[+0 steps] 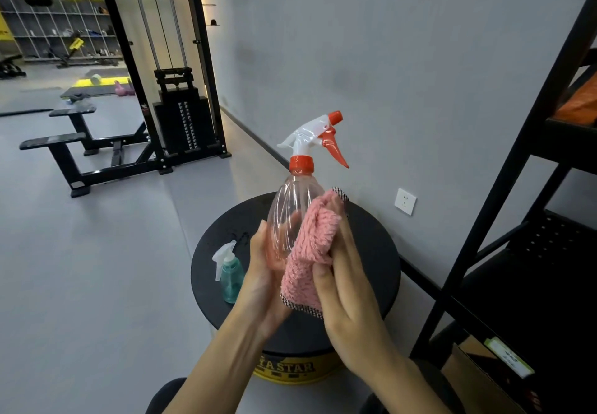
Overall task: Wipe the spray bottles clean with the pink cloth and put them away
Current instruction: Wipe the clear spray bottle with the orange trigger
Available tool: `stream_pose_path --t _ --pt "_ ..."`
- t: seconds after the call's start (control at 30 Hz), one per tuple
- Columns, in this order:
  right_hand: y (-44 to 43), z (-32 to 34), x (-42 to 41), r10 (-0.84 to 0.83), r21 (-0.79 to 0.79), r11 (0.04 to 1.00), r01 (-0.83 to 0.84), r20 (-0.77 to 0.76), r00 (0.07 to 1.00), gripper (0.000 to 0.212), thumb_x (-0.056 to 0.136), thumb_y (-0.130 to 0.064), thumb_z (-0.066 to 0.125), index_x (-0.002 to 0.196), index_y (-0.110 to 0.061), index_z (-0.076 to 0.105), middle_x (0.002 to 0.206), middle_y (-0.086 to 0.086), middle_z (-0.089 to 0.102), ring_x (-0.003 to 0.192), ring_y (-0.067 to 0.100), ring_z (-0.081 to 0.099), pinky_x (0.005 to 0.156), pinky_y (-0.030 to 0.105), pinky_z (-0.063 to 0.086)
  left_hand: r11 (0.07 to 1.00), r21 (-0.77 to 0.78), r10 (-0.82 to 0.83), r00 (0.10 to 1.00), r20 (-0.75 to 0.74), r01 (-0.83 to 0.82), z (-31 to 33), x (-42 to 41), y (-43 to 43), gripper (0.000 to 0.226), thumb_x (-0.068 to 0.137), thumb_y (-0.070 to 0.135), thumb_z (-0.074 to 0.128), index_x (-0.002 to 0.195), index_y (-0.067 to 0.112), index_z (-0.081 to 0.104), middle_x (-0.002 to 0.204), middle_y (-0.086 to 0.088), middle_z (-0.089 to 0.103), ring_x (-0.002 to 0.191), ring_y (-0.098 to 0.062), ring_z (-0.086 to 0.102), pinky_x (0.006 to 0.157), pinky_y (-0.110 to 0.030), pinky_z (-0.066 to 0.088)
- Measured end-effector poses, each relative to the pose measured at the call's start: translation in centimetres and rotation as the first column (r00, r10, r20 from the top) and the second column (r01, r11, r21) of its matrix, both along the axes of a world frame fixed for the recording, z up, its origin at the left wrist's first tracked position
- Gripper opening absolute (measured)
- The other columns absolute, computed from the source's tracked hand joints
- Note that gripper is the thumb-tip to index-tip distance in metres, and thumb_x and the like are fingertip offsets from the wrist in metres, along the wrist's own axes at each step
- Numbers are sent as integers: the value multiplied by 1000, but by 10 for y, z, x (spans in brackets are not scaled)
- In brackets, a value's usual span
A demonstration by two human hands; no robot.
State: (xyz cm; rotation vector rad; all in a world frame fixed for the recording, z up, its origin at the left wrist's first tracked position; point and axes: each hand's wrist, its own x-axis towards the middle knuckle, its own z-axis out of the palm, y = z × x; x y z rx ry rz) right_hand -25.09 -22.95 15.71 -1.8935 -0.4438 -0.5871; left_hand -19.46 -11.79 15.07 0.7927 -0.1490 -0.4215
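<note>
Head view: left hand [261, 281] fingers wrap the clear bottle [290, 206] low, above the desk [371, 245]. Right hand [345, 287] fingers lie straight, pressed together, thumb pinning the cloth [310, 252] to its 3 o'clock side. Best to turn the bottle and wipe upward. Rack [504, 219] crowds 3 o'clock; teal bottle [231, 274] stands at 8.

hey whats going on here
A person is wiping a clear spray bottle with an orange trigger. The left hand grips its body above a round black stool, while the right hand holds the pink cloth against its side. A small teal spray bottle stands on the stool.
</note>
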Motion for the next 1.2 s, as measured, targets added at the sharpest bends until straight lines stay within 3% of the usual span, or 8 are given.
stream_pose_path --t 0.27,0.37,0.47,0.57,0.7,0.83,1.03,1.2 --pt "-9 13 17 -32 49 998 36 -90 995 58 96 -63 25 150 -49 7 161 -20 14 148 -1 13 122 39 21 990 11 -140 987 76 140 -13 -4 -7 89 49 53 92 123 11 67 127 -22 62 113 -34 61 88 -42 57" --pt "-15 27 26 0 138 990 25 -180 984 58 86 -76 25 141 -59 19 156 -19 30 140 -8 28 117 24 29 992 24 -121 989 83 120 -14 -5 -8 91 47 50 94 125 13 64 118 -17 67 100 -29 67 82 -41 60" --pt "-14 25 26 14 144 989 12 -182 983 64 83 -81 25 142 -57 22 152 -19 35 138 -6 34 117 33 33 995 47 -90 991 95 86 -12 -4 -6 91 45 53 93 123 15 66 114 -15 69 98 -27 68 82 -42 59" --pt "-5 10 14 -5 86 996 13 -101 995 65 96 -63 27 154 -38 14 159 -15 25 146 3 25 119 44 28 997 72 -47 993 111 39 -7 -1 0 106 45 56 92 133 9 56 120 -18 67 105 -31 66 84 -41 59" --pt "5 -4 -3 5 45 999 -4 -37 999 57 101 -45 28 151 -49 2 163 -19 6 150 6 8 120 48 23 998 48 -43 990 137 37 -9 1 4 88 43 57 92 116 12 70 108 -15 73 98 -24 72 75 -31 59" --pt "-3 8 9 17 69 998 -12 -74 997 60 99 -57 27 153 -44 4 162 -20 10 149 4 12 119 48 25 994 103 -36 990 136 22 -9 -2 3 108 48 60 89 137 12 51 126 -18 66 113 -29 65 86 -38 58" --pt "-17 37 32 17 126 992 9 -199 980 71 79 -86 23 143 -57 18 154 -21 32 141 -1 32 116 40 34 988 144 -75 994 78 63 -10 -6 -5 117 36 63 90 137 16 54 128 -21 63 103 -32 67 85 -45 57" --pt "-7 8 10 9 138 990 12 -152 988 61 95 -60 29 152 -44 13 155 -29 24 142 -8 23 120 34 26 997 72 -3 994 105 -5 -6 -2 -3 110 49 60 88 140 13 49 128 -18 64 113 -33 62 86 -42 58"
